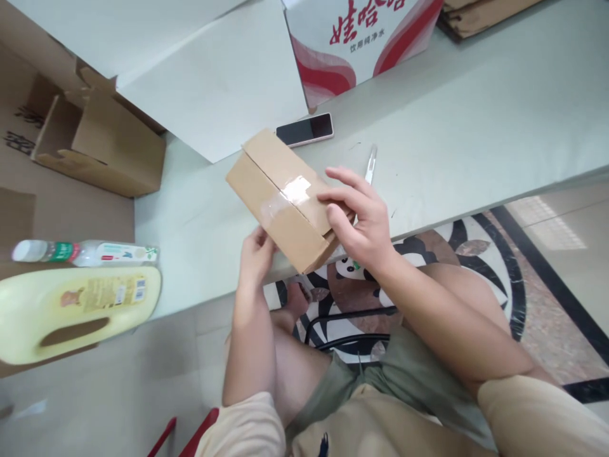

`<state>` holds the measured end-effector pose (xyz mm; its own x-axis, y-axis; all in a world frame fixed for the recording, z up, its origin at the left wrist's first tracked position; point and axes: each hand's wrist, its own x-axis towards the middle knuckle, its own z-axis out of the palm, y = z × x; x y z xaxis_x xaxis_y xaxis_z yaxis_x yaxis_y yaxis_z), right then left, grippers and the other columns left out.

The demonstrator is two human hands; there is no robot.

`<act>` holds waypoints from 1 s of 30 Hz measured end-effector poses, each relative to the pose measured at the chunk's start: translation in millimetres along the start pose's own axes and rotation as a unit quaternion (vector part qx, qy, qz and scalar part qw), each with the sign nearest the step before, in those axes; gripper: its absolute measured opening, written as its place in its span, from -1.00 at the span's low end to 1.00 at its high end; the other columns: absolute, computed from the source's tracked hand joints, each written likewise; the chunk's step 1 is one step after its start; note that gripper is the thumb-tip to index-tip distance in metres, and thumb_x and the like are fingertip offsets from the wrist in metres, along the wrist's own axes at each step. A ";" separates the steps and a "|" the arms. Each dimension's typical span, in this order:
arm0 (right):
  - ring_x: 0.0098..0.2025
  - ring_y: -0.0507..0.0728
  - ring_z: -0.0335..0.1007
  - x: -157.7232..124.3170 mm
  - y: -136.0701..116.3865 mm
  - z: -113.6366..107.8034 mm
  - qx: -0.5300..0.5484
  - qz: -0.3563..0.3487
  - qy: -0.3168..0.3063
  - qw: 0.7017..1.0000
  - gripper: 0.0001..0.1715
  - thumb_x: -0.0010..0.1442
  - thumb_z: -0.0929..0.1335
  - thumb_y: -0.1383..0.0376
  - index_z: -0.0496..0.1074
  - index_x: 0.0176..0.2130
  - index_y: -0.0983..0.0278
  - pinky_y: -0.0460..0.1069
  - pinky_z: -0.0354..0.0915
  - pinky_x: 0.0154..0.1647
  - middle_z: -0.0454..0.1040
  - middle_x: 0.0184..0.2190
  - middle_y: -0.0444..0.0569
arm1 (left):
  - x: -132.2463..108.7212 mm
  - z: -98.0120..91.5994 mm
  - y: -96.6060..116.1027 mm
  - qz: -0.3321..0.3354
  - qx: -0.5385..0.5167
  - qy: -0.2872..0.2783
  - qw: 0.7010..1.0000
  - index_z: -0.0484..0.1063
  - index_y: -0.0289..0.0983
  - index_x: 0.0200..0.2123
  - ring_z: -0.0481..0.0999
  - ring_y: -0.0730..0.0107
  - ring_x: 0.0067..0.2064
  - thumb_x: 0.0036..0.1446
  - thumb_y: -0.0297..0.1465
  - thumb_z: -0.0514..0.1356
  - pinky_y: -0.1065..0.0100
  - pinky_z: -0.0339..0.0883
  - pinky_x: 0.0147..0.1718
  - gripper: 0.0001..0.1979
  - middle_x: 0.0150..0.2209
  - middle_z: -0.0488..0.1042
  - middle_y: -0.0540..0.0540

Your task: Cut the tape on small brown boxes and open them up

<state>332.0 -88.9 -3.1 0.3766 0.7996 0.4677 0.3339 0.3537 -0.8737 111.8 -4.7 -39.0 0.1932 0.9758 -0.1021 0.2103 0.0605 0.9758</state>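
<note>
A small brown cardboard box [285, 219], its top flaps closed and a strip of clear tape across the seam, is tilted over the table's front edge. My left hand [257, 254] grips its lower left side, with the fingertips partly hidden beneath it. At the box's right end, my right hand [364, 219] holds on with curled fingers and thumb against the top and edge. Just beyond that hand lies a slim white tool, perhaps a cutter [371, 164], its near part hidden. A dark-screened phone [307, 129] rests behind the box.
On the left stand an open cardboard carton [118, 139], a clear bottle [90, 252] and a large pale yellow jug [80, 311]. Behind are a white panel or box [219, 82] and a red-and-white carton [361, 51]. Flattened cardboard [485, 16] lies at the back right of the table [499, 114].
</note>
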 end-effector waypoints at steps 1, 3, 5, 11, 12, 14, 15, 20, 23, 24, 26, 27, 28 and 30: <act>0.32 0.29 0.36 -0.9 3.5 1.1 0.008 0.017 -0.014 1.000 -0.73 0.33 0.29 0.18 0.57 -0.12 0.13 0.32 0.27 0.37 0.52 0.16 0.02 | 0.2 -0.3 2.2 0.030 0.017 0.026 0.999 0.58 -0.23 -0.10 0.58 -0.01 0.11 0.05 -0.13 0.39 0.07 0.49 0.10 -0.60 -0.03 0.64 -0.19; 0.31 0.27 0.38 -3.5 10.0 3.7 0.031 0.033 -0.059 0.997 -0.72 0.32 0.29 0.20 0.56 -0.07 0.14 0.29 0.31 0.33 0.54 0.15 0.02 | 0.1 -1.5 5.9 0.132 0.031 0.079 0.988 0.50 -0.16 0.07 0.47 0.01 0.26 0.11 -0.04 0.32 0.04 0.36 0.24 -0.48 0.18 0.52 -0.20; 0.33 0.26 0.36 -5.8 13.4 5.5 0.053 0.022 -0.107 0.993 -0.70 0.32 0.30 0.18 0.56 -0.04 0.14 0.26 0.31 0.33 0.54 0.15 0.02 | -0.6 -3.8 8.7 0.236 0.047 0.111 0.964 0.42 -0.10 0.18 0.26 0.01 0.42 0.13 0.05 0.25 -0.01 0.18 0.36 -0.39 0.35 0.35 -0.17; 0.24 0.23 0.43 -2.0 17.0 -1.6 0.020 0.012 -0.190 0.982 -0.48 0.41 0.18 -0.02 0.53 0.08 0.15 0.20 0.34 0.25 0.53 0.16 0.06 | 3.0 -8.0 9.3 0.375 0.179 0.092 0.905 0.53 -0.11 0.06 0.28 -0.03 0.40 0.26 0.03 0.11 -0.17 -0.27 0.48 -0.52 0.19 0.46 -0.07; 0.23 0.25 0.43 -0.2 20.0 -4.7 -0.039 0.040 -0.170 0.984 -0.45 0.42 0.15 -0.01 0.52 0.10 0.17 0.22 0.32 0.25 0.53 0.15 0.09 | 4.8 -7.6 7.8 0.391 0.186 0.093 0.896 0.53 -0.11 0.08 0.32 -0.01 0.38 0.29 0.01 0.08 -0.17 -0.28 0.48 -0.53 0.18 0.47 -0.07; 0.30 0.35 0.32 2.9 28.2 -12.2 -0.216 0.116 -0.104 0.964 -0.45 0.40 0.18 0.02 0.51 0.12 0.21 0.32 0.20 0.30 0.48 0.20 0.15 | 8.0 -6.5 4.4 0.416 0.206 0.098 0.880 0.51 -0.10 0.11 0.36 0.04 0.34 0.33 -0.02 0.04 -0.17 -0.29 0.49 -0.53 0.18 0.47 -0.09; 0.36 0.43 0.21 3.9 32.7 -16.2 -0.308 0.156 -0.079 0.935 -0.47 0.36 0.22 0.04 0.51 0.12 0.23 0.38 0.11 0.33 0.42 0.25 0.19 | 9.1 -6.0 2.8 0.424 0.218 0.102 0.873 0.50 -0.10 0.13 0.38 0.06 0.33 0.34 -0.03 0.02 -0.17 -0.29 0.49 -0.53 0.18 0.47 -0.09; 0.39 0.58 0.08 8.7 43.7 -32.6 -0.512 0.242 -0.161 0.808 -0.52 0.29 0.28 0.17 0.51 0.12 0.25 0.43 0.05 0.28 0.44 0.22 0.23 | 10.4 -4.8 -1.0 0.432 0.253 0.110 0.859 0.47 -0.09 0.16 0.40 0.10 0.31 0.37 -0.04 -0.04 -0.17 -0.23 0.49 -0.51 0.16 0.49 -0.11; 0.10 0.44 0.41 15.5 39.3 -35.5 -0.527 0.271 -0.197 0.781 -0.56 0.27 0.26 0.23 0.46 0.08 0.29 0.25 0.27 0.03 0.56 0.00 0.25 | 9.8 -4.8 -0.9 0.442 0.241 0.106 0.857 0.46 -0.06 0.18 0.40 0.12 0.30 0.37 -0.06 -0.03 -0.16 -0.15 0.48 -0.53 0.17 0.48 -0.10; -0.01 0.39 0.46 17.8 37.4 -35.4 -0.527 0.287 -0.203 0.774 -0.54 0.26 0.26 0.25 0.42 0.10 0.30 0.19 0.29 -0.08 0.57 -0.06 0.25 | 9.8 -4.9 -0.9 0.445 0.236 0.102 0.858 0.45 -0.05 0.19 0.40 0.13 0.31 0.38 -0.08 -0.02 -0.16 -0.14 0.48 -0.54 0.18 0.47 -0.10; -0.15 0.33 0.48 21.4 34.3 -34.2 -0.522 0.310 -0.212 0.766 -0.47 0.23 0.27 0.26 0.33 0.17 0.31 0.11 0.26 -0.23 0.58 -0.12 0.23 | 9.9 -5.1 -1.4 0.451 0.227 0.096 0.858 0.44 -0.03 0.21 0.39 0.14 0.31 0.38 -0.10 -0.01 -0.15 -0.14 0.48 -0.55 0.20 0.46 -0.08; -0.19 0.32 0.47 22.5 33.3 -33.6 -0.520 0.316 -0.216 0.763 -0.44 0.21 0.27 0.27 0.30 0.19 0.30 0.09 0.24 -0.27 0.58 -0.13 0.23 | 10.0 -5.2 -1.8 0.453 0.223 0.093 0.858 0.43 -0.02 0.22 0.39 0.14 0.31 0.38 -0.11 -0.01 -0.15 -0.14 0.48 -0.55 0.20 0.46 -0.08; -0.22 0.30 0.46 23.0 32.6 -33.1 -0.518 0.318 -0.217 0.764 -0.41 0.19 0.28 0.27 0.28 0.20 0.30 0.08 0.22 -0.30 0.58 -0.15 0.22 | 10.2 -5.4 -2.2 0.454 0.220 0.092 0.859 0.43 -0.02 0.22 0.39 0.14 0.32 0.38 -0.11 0.00 -0.15 -0.15 0.48 -0.56 0.19 0.46 -0.07; -0.28 0.28 0.44 22.9 32.0 -33.2 -0.506 0.317 -0.213 0.774 -0.37 0.16 0.29 0.27 0.26 0.22 0.29 0.07 0.20 -0.32 0.57 -0.19 0.20 | 10.3 -5.9 -3.0 0.451 0.219 0.093 0.860 0.43 -0.03 0.21 0.39 0.13 0.32 0.38 -0.10 -0.01 -0.16 -0.17 0.49 -0.55 0.19 0.46 -0.08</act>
<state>380.0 -75.3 -16.0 0.4952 0.8202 -0.2864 0.7850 -0.5636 -0.2571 107.5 6.4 -41.8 0.3200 0.6032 0.7306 0.4042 -0.7844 0.4705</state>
